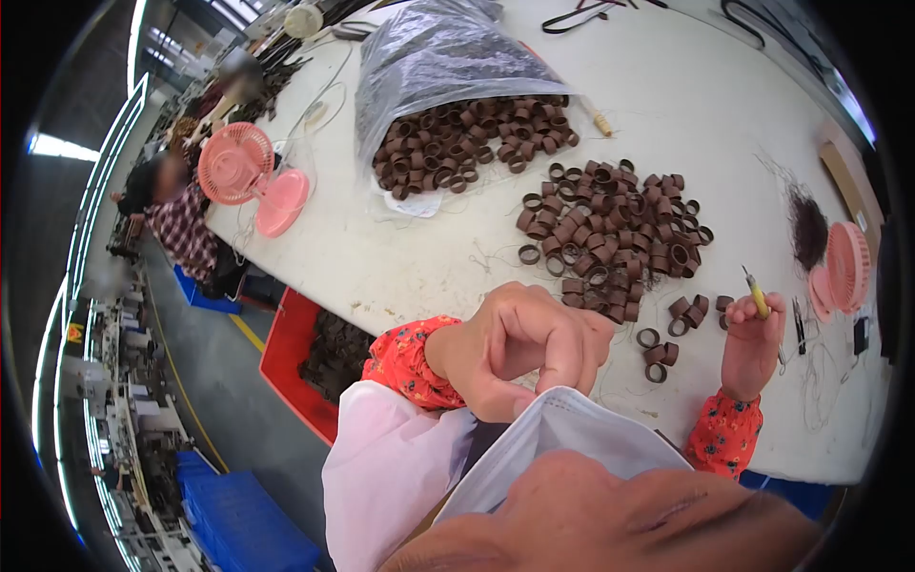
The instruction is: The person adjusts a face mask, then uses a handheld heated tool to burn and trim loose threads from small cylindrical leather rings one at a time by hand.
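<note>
My left hand is raised in front of my face mask, its fingers curled and pinched together; what they hold, if anything, is hidden. To the right, my right hand grips a thin yellow tool with a pointed metal tip directed up and to the left. Beyond my hands lies a loose pile of brown rings. A few more brown rings rest on the table between my two hands.
On the white table, a clear plastic bag spills more rings. Pink fans stand at left and right. Dark threads lie at right. A red bin is below the left edge; a person sits beyond.
</note>
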Tool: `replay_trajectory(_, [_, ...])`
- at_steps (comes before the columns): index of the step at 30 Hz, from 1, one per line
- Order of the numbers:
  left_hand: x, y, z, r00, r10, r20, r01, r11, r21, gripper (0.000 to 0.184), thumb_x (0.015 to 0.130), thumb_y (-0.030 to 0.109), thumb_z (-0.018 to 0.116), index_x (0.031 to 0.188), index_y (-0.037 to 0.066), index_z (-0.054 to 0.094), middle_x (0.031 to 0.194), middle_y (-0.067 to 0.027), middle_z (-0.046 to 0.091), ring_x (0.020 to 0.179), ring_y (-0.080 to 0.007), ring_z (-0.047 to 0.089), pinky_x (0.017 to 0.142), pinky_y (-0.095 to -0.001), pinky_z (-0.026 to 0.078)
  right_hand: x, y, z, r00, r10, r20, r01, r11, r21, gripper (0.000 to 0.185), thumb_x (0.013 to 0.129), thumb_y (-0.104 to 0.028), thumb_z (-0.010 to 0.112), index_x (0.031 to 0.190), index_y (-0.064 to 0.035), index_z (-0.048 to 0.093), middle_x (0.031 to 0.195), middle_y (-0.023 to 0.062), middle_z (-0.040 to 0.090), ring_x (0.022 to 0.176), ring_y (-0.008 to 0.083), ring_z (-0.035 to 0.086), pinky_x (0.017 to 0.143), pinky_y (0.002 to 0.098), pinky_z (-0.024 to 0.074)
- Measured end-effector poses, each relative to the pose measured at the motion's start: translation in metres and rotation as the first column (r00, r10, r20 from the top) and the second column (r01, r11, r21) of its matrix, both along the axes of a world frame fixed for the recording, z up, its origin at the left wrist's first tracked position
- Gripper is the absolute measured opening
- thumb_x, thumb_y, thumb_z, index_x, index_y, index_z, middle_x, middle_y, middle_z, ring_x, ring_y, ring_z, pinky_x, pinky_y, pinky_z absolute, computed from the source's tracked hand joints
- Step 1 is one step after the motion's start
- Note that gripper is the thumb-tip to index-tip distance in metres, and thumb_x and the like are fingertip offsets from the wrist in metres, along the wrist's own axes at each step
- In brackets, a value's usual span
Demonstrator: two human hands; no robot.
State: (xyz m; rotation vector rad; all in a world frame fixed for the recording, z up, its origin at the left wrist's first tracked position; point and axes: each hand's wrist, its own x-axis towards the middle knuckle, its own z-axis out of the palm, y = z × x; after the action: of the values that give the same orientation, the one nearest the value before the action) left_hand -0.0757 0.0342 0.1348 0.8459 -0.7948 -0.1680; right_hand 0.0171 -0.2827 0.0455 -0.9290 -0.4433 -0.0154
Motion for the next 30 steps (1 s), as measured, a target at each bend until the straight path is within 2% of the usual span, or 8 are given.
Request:
replay_trajectory(5, [-0.015, 0.021, 0.017, 0.971, 0.163, 0.177, -0.149, 0.984, -0.094, 0.019, 0.073, 0.020, 0.076, 0.071, 0.010, 0.061, 0.071, -0.0026, 0.066, 0.065, -0.0150, 0.045, 0.062, -0.0290, 0.032, 0.003, -0.007, -0.009, 0.997, 0.076, -0.005, -0.076, 0.997, 0.003, 0.026, 0.101, -0.027, 0.042, 0.118, -0.0071, 0.049, 0.094, 0.0040, 0.048, 0.088, 0.0166, 0.045, 0.086, 0.0355, 0.0353])
replay_trajectory(8, [-0.017, 0.025, 0.020, 0.933, 0.216, 0.287, -0.179, 0.972, -0.149, 0.017, 0.074, 0.018, 0.075, 0.074, 0.009, 0.060, 0.072, -0.0038, 0.067, 0.064, -0.0150, 0.048, 0.061, -0.0284, 0.033, 0.004, -0.010, -0.011, 0.995, 0.096, -0.023, -0.095, 0.995, 0.008, 0.027, 0.101, -0.027, 0.043, 0.119, -0.0069, 0.049, 0.095, 0.0040, 0.047, 0.090, 0.0166, 0.044, 0.087, 0.0355, 0.0345])
replay_trajectory(13, [-0.026, 0.029, 0.021, 0.978, 0.128, 0.163, -0.102, 0.982, -0.160, 0.021, 0.079, 0.019, 0.077, 0.083, 0.003, 0.064, 0.087, -0.0105, 0.068, 0.070, -0.0192, 0.057, 0.066, -0.0284, 0.042, 0.005, -0.007, -0.011, 0.995, 0.100, -0.013, -0.100, 0.995, -0.012, 0.028, 0.100, -0.027, 0.043, 0.119, -0.0068, 0.049, 0.094, 0.0041, 0.047, 0.089, 0.0170, 0.043, 0.087, 0.0350, 0.0339])
replay_trajectory(16, [-0.026, 0.028, 0.022, 0.964, 0.113, 0.241, -0.092, 0.991, -0.094, 0.028, 0.088, 0.028, 0.070, 0.089, 0.000, 0.068, 0.093, -0.0135, 0.069, 0.074, -0.0198, 0.059, 0.064, -0.0297, 0.045, 0.004, -0.007, -0.012, 0.995, 0.100, -0.019, -0.101, 0.995, -0.008, 0.028, 0.100, -0.026, 0.043, 0.119, -0.0066, 0.049, 0.094, 0.0043, 0.047, 0.090, 0.0170, 0.043, 0.087, 0.0347, 0.0338])
replay_trajectory(19, [-0.026, 0.025, 0.024, 0.937, 0.137, 0.322, -0.117, 0.990, -0.082, 0.031, 0.093, 0.028, 0.065, 0.097, -0.002, 0.070, 0.092, -0.0141, 0.070, 0.076, -0.0201, 0.059, 0.063, -0.0297, 0.046, 0.004, -0.008, -0.012, 0.995, 0.099, -0.018, -0.099, 0.995, -0.010, 0.028, 0.100, -0.026, 0.043, 0.119, -0.0063, 0.049, 0.094, 0.0044, 0.047, 0.090, 0.0170, 0.043, 0.087, 0.0348, 0.0339])
replay_trajectory(22, [-0.024, 0.029, 0.026, 0.921, 0.132, 0.366, -0.119, 0.991, -0.057, 0.030, 0.090, 0.027, 0.068, 0.097, -0.002, 0.070, 0.094, -0.0143, 0.069, 0.079, -0.0212, 0.061, 0.067, -0.0310, 0.047, 0.005, -0.008, -0.011, 0.993, 0.113, -0.018, -0.113, 0.994, 0.000, 0.028, 0.101, -0.027, 0.042, 0.118, -0.0061, 0.049, 0.094, 0.0045, 0.046, 0.090, 0.0170, 0.043, 0.087, 0.0350, 0.0340])
replay_trajectory(24, [-0.020, 0.033, 0.028, 0.907, 0.091, 0.410, -0.089, 0.996, -0.025, 0.034, 0.084, 0.026, 0.075, 0.101, -0.003, 0.069, 0.097, -0.0148, 0.068, 0.086, -0.0241, 0.063, 0.075, -0.0337, 0.048, 0.004, -0.008, -0.011, 0.993, 0.120, -0.020, -0.120, 0.993, 0.004, 0.028, 0.101, -0.027, 0.042, 0.118, -0.0062, 0.049, 0.094, 0.0045, 0.046, 0.090, 0.0170, 0.043, 0.087, 0.0351, 0.0340])
replay_trajectory(30, [-0.019, 0.029, 0.031, 0.879, 0.148, 0.452, -0.140, 0.989, -0.052, 0.033, 0.086, 0.027, 0.073, 0.101, -0.002, 0.069, 0.096, -0.0126, 0.069, 0.084, -0.0228, 0.061, 0.071, -0.0332, 0.046, 0.003, -0.004, -0.008, 0.988, 0.157, -0.001, -0.156, 0.987, 0.043, 0.027, 0.101, -0.023, 0.043, 0.118, -0.0036, 0.050, 0.095, 0.0056, 0.046, 0.091, 0.0177, 0.042, 0.087, 0.0337, 0.0338])
